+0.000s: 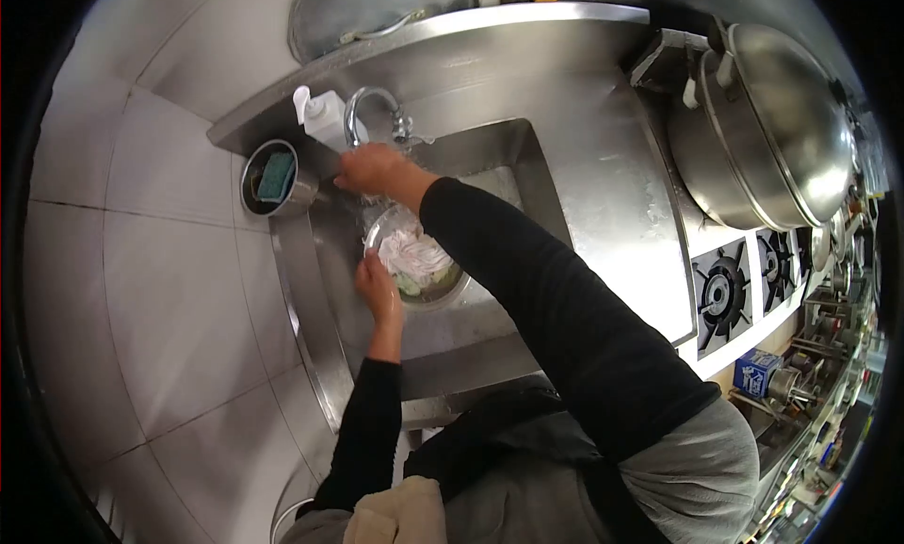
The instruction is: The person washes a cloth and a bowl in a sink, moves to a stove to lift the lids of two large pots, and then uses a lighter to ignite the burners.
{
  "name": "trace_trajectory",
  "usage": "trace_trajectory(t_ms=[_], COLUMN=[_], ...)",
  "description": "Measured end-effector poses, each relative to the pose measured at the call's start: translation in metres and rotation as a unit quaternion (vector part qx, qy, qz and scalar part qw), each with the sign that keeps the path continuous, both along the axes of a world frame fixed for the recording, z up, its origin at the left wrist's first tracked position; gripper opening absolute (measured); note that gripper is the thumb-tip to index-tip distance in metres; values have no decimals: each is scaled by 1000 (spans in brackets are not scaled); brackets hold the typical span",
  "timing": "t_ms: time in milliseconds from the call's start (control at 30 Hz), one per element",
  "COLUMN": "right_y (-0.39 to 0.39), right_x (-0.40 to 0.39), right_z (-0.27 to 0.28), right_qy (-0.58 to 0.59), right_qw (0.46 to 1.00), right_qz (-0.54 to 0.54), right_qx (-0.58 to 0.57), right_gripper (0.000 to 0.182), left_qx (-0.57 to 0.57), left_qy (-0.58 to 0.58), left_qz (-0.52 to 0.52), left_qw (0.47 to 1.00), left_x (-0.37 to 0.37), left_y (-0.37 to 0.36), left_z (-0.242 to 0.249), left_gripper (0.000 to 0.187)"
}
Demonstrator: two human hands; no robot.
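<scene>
My left hand (379, 288) grips the near-left rim of a round metal bowl (444, 291) down in the sink (525, 195). In the bowl lies a whitish, folded, soft-looking mass (412, 254), with pale green pieces below it. My right hand (375, 170) is above the bowl, just under the spout of the curved chrome faucet (365, 94). Its fingers are curled together, and what they hold, if anything, is hidden. Water shows below that hand, falling toward the bowl.
Beside the faucet stands a white pump bottle (325, 118). A metal container (299, 194) holding a green sponge (276, 177) is at the sink's left edge. To the right are a large domed steel pot (753, 129) and gas burners (721, 294). A tiled wall (179, 290) borders the left.
</scene>
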State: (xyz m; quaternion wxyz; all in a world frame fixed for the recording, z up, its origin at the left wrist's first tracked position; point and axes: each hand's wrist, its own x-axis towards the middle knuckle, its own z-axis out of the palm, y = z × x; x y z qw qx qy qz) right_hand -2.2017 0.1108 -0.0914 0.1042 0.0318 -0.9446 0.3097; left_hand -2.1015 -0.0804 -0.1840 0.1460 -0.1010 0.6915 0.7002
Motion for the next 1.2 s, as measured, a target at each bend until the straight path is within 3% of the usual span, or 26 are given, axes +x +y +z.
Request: trace_trajectory(t_ms=[67, 133, 167, 200, 267, 300, 400, 467, 500, 567, 633, 700, 733, 767, 800, 833, 900, 967, 1000, 1033, 1067, 1100, 1133, 1167, 1200], right_y=[-10, -9, -14, -14, -27, -33, -12, 7, 15, 15, 10, 14, 30, 50, 70, 86, 107, 105, 103, 99, 92, 87, 75, 61, 39], right_x=[14, 36, 33, 45, 93, 121, 191, 235, 263, 295, 338, 398, 422, 452, 485, 516, 612, 705, 746, 785, 824, 866, 907, 953, 996], right_z=[12, 10, -43, -74, -106, -115, -102, -56, -31, -9, 12, 36, 40, 40, 19, -7, -16, -20, -31, -48, -64, -104, -112, -152, -189], right_qy=[-54, -97, -18, -19, -58, -67, -70, -80, -91, -33, 31, 62, -7, -78, -65, -50, 16, 45, 22, 71, 51, 69, -13, -28, -91], right_qw=[979, 965, 962, 954, 940, 934, 936, 970, 987, 990, 990, 998, 999, 995, 987, 970, 966, 939, 918, 893, 850, 808, 734, 697, 624], right_qz=[19, 77, 122, 142, 173, 194, 213, 137, 77, 69, 74, 15, -24, -62, -149, -230, -255, -335, -383, -430, -511, -560, -639, -683, -753], right_qx=[195, 233, 245, 265, 289, 292, 271, 183, 106, 116, 117, 30, 30, 30, -9, -53, -35, -66, -100, -111, -115, -172, -229, -215, -188], right_gripper=[16, 17, 14, 16, 21, 23, 33, 38, 41, 45, 50, 58, 57, 57, 47, 37, 19, 17, 17, 19, 21, 23, 22, 29, 38], left_qx=[-78, -93, -125, -118, -169, -191, -131, -293, -338, -400, -367, -299, -250, -187, -138, -103, -88, -115, -140, -198, -198, -270, -342, -354, -358], left_qy=[268, 459, 540, 596, 634, 607, 575, 318, 294, 289, 369, 476, 535, 599, 643, 656, 549, 479, 499, 488, 490, 490, 484, 442, 438], left_qz=[-62, -165, -247, -321, -490, -519, -511, -592, -603, -637, -703, -743, -742, -716, -682, -650, -608, -524, -438, -415, -409, -384, -357, -410, -408], left_qw=[958, 868, 795, 727, 573, 571, 626, 681, 660, 592, 485, 364, 318, 306, 320, 370, 567, 695, 735, 741, 744, 735, 722, 715, 717], left_x=[9, 20, 22, 25, 31, 33, 44, 6, 18, 46, 93, 148, 176, 202, 224, 240, 237, 201, 185, 151, 177, 215, 243, 250, 267], left_y=[-5, 18, 25, 36, 60, 66, 68, 47, 53, 62, 85, 111, 122, 132, 139, 140, 141, 129, 120, 101, 99, 86, 80, 71, 75], left_z=[0, 70, 99, 122, 137, 108, 85, 2, -2, -6, 24, 77, 110, 144, 172, 192, 182, 140, 106, 58, 62, 68, 73, 64, 66], left_gripper=[14, 36, 65, 67, 64, 61, 50, 45, 42, 37, 34, 31, 30, 28, 27, 25, 14, 22, 28, 14, 14, 34, 56, 90, 90])
